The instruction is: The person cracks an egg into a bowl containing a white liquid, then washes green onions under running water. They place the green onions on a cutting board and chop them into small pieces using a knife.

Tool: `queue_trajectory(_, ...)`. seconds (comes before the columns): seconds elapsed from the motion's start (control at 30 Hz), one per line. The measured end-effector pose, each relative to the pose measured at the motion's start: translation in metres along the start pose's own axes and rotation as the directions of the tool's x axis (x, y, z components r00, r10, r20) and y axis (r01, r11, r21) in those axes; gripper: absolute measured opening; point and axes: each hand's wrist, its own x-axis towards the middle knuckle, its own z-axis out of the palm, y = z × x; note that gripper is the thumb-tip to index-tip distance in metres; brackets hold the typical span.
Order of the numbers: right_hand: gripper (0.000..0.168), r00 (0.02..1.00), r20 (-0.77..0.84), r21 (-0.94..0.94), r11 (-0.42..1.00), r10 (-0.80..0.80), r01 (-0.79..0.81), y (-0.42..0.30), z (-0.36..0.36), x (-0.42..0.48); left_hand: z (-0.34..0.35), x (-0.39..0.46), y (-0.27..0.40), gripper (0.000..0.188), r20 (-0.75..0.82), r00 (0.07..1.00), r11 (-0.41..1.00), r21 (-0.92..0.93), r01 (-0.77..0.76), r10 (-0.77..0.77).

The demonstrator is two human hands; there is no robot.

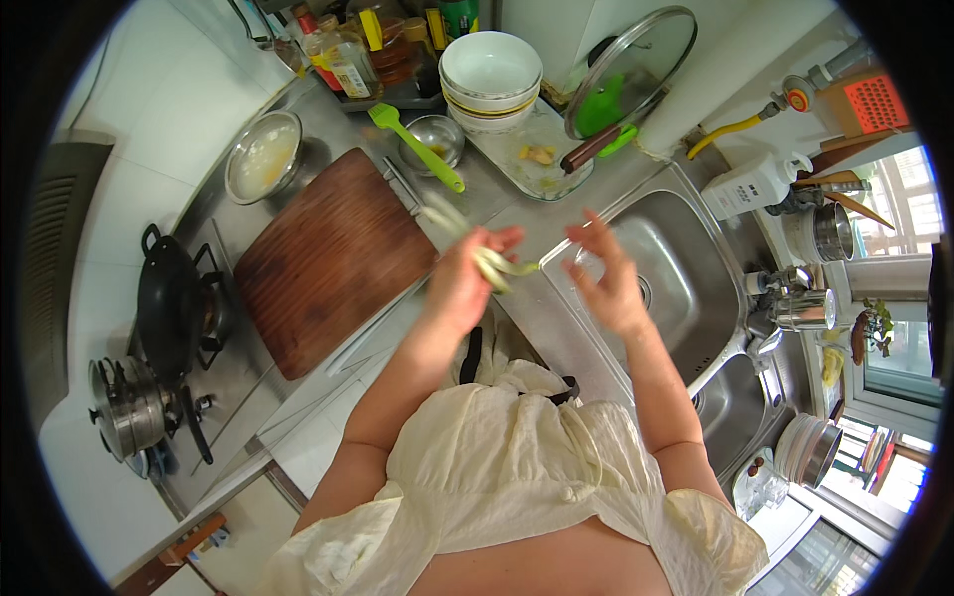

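Closed around a few slender pale-green vegetables is my left hand. Their ends stick out on both sides of the fist, and motion blur hides their exact kind. My right hand is empty, its fingers spread and slightly blurred, above the near-left rim of the large steel sink basin. A gap separates the two hands. To the left of my left hand lies a brown wooden cutting board, with nothing on it.
Behind the board are a steel bowl of cloudy liquid, a green silicone brush across a small steel bowl, and stacked white bowls. A black wok stands left. A glass lid leans near a tray.
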Motion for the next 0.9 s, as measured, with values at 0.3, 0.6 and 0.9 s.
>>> queue_trajectory(0.3, 0.056, 0.75, -0.27, 0.621, 0.704, 0.604, -0.343, 0.073, -0.031, 0.127, -0.099, -0.072, 0.157, 0.028, 0.002, 0.649, 0.116, 0.983, -0.139, 0.76)
queue_trajectory(0.6, 0.021, 0.621, -0.322, 0.644, 0.646, 0.715, -0.41, 0.105, -0.014, 0.206, -0.177, -0.068, 0.154, 0.027, -0.063, 0.794, -0.122, 0.978, 0.171, 0.605)
queue_trajectory(0.9, 0.011, 0.689, -0.579, 0.5, 0.857, 0.435, -0.121, 0.023, -0.01, 0.131, -0.202, -0.036, 0.161, 0.027, -0.013, 0.861, -0.228, 0.962, 0.149, 0.508)
